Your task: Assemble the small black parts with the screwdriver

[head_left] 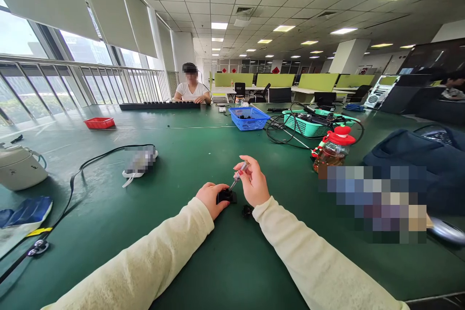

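Note:
A small black part [228, 196] lies on the green table, gripped at its left side by my left hand [212, 198]. My right hand [255, 185] is closed around a screwdriver [238, 176] with a clear-looking handle. The tool slants down to the left, and its tip meets the top of the black part. Whether a screw sits under the tip is too small to tell. Just below my right hand, near the cuff, rests another small black piece [247, 211].
Ahead stand a blue basket [250, 120] with dark pieces and a green basket [308, 126] with cables. A red-lidded jar [332, 147] and a dark bag [410, 155] are right. Leftward are a red tray [99, 123] and a white pot [22, 167]. A person [192, 88] sits opposite.

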`<action>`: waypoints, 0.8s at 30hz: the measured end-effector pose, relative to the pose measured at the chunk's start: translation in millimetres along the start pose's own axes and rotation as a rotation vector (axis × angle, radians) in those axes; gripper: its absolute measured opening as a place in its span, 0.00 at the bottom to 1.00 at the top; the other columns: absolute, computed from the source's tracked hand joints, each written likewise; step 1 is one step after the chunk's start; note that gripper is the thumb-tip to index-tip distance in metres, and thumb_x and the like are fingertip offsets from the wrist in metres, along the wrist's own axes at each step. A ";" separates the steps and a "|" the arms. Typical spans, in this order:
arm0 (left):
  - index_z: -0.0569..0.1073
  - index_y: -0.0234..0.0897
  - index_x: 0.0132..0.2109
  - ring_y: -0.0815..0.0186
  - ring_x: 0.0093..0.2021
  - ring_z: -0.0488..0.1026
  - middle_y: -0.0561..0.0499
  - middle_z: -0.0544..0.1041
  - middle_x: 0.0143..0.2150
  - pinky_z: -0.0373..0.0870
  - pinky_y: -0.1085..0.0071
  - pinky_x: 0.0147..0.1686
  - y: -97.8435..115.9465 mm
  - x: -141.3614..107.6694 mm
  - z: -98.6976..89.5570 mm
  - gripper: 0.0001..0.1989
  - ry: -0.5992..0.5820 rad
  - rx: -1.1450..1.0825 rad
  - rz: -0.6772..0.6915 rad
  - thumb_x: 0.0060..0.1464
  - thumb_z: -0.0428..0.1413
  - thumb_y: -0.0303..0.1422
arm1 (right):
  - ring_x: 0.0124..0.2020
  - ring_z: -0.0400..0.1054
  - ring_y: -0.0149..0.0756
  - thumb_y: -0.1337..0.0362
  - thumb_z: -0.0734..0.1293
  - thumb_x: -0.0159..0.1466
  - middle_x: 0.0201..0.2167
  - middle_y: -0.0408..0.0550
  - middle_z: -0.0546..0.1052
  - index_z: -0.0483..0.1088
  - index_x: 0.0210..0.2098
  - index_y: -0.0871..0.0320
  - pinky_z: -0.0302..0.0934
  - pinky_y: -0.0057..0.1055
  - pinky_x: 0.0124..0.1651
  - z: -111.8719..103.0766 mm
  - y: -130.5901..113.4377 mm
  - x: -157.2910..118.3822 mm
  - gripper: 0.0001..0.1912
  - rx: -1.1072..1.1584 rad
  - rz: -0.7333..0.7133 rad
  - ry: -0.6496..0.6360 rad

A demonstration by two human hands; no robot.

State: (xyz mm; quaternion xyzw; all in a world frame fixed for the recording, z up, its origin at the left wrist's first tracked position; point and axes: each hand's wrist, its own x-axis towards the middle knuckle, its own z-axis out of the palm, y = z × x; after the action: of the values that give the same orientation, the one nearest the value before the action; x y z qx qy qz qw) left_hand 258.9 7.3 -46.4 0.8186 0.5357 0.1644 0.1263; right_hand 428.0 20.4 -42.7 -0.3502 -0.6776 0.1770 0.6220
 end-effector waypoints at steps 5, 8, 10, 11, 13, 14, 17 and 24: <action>0.73 0.42 0.54 0.55 0.52 0.70 0.46 0.78 0.46 0.67 0.58 0.55 -0.7 -0.6 -0.2 0.24 0.025 0.016 0.012 0.48 0.61 0.34 | 0.29 0.72 0.30 0.68 0.59 0.64 0.36 0.45 0.76 0.63 0.53 0.52 0.70 0.33 0.39 2.7 -2.6 -1.4 0.17 -0.041 -0.024 -0.082; 0.73 0.40 0.54 0.55 0.52 0.70 0.45 0.79 0.46 0.67 0.58 0.55 -0.8 -0.2 -0.2 0.23 0.019 0.021 0.024 0.48 0.61 0.34 | 0.31 0.73 0.30 0.69 0.59 0.64 0.36 0.44 0.76 0.64 0.53 0.51 0.70 0.34 0.42 2.7 -5.0 -0.9 0.18 -0.035 -0.022 -0.118; 0.73 0.40 0.53 0.55 0.52 0.70 0.45 0.79 0.45 0.67 0.57 0.55 -1.0 0.3 0.4 0.23 0.019 0.022 0.026 0.48 0.61 0.34 | 0.32 0.74 0.31 0.69 0.59 0.65 0.37 0.44 0.76 0.64 0.55 0.51 0.71 0.34 0.43 2.3 -6.1 -0.2 0.19 -0.011 -0.012 -0.147; 0.74 0.39 0.53 0.55 0.52 0.70 0.45 0.79 0.45 0.67 0.57 0.55 -1.3 0.6 1.0 0.23 0.022 0.023 0.027 0.48 0.61 0.34 | 0.33 0.74 0.31 0.69 0.58 0.65 0.37 0.45 0.76 0.63 0.55 0.51 0.71 0.34 0.43 2.1 -6.3 0.1 0.20 0.002 -0.009 -0.161; 0.74 0.39 0.53 0.55 0.52 0.70 0.45 0.79 0.45 0.67 0.58 0.55 -2.3 1.1 2.6 0.23 0.032 0.022 0.027 0.48 0.61 0.34 | 0.34 0.75 0.31 0.69 0.57 0.65 0.38 0.45 0.76 0.62 0.56 0.50 0.71 0.34 0.42 2.0 -6.3 0.5 0.21 0.020 -0.006 -0.184; 0.74 0.39 0.53 0.55 0.52 0.70 0.45 0.79 0.45 0.67 0.58 0.56 -3.0 1.4 3.4 0.23 0.037 0.021 0.028 0.48 0.61 0.34 | 0.34 0.75 0.31 0.69 0.57 0.65 0.38 0.45 0.76 0.61 0.57 0.51 0.71 0.34 0.42 2.0 -6.1 0.6 0.21 0.023 -0.006 -0.191; 0.74 0.40 0.53 0.55 0.52 0.70 0.45 0.78 0.46 0.67 0.58 0.55 -4.9 1.8 5.0 0.23 0.033 0.014 0.030 0.48 0.61 0.35 | 0.32 0.75 0.31 0.70 0.56 0.65 0.37 0.45 0.76 0.61 0.57 0.51 0.70 0.34 0.41 2.1 -5.5 -0.1 0.22 0.004 -0.003 -0.184; 0.73 0.41 0.54 0.55 0.52 0.70 0.46 0.78 0.45 0.67 0.59 0.55 -4.7 2.7 3.9 0.23 0.024 0.031 0.035 0.49 0.60 0.36 | 0.32 0.75 0.30 0.71 0.56 0.65 0.37 0.45 0.76 0.60 0.57 0.51 0.71 0.33 0.40 0.8 -4.7 -2.0 0.22 -0.011 -0.032 -0.111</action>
State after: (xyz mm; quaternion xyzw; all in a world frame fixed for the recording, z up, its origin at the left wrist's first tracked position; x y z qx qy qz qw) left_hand 257.6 11.6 -51.4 0.8277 0.5252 0.1681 0.1044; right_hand 426.0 15.9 -41.1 -0.3324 -0.7175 0.1828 0.5842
